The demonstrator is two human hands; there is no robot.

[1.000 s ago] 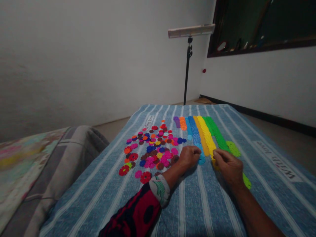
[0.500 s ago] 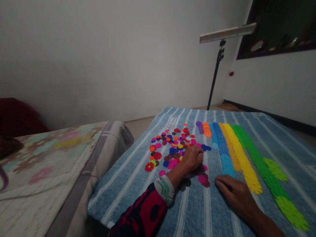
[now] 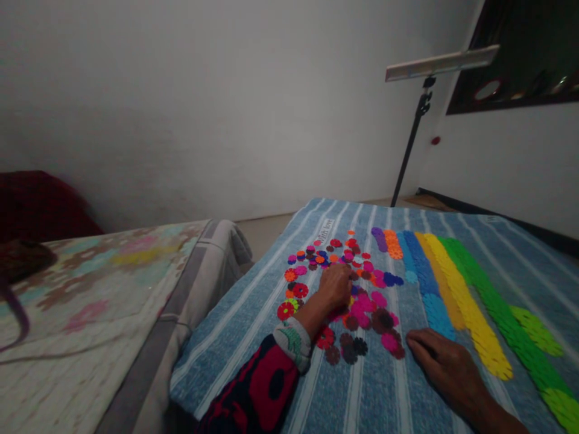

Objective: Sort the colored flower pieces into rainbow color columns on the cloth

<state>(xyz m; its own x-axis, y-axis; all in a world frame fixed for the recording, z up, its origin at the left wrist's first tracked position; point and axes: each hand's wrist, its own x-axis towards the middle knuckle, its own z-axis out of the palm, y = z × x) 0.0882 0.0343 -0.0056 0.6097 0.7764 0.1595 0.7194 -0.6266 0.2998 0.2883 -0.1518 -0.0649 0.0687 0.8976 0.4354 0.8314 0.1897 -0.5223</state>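
My left hand (image 3: 335,286) reaches into a loose pile of colourful flower-shaped discs (image 3: 362,304). Its fingers are bent down and pressed together among the discs; whatever is between the tips is hidden. My right hand (image 3: 447,367) rests on the striped blue cloth with its fingers loosely stretched out, holding nothing that I can see. Close beside it lie an overlapping blue row (image 3: 418,265) and a yellow row (image 3: 479,328) of discs. Dark red and pink discs (image 3: 392,342) lie just left of the right hand.
Further right run a green row (image 3: 497,301) and lime discs (image 3: 536,328). Short purple (image 3: 379,239) and orange (image 3: 393,244) rows lie at the far end. A bed with a patterned cover (image 3: 136,271) stands left. Behind the table rises a black stand (image 3: 409,144) holding a light bar.
My left hand has moved left and farther into the pile, uncovering pink and brown discs. My right hand stays resting on the cloth. The view has shifted slightly left.
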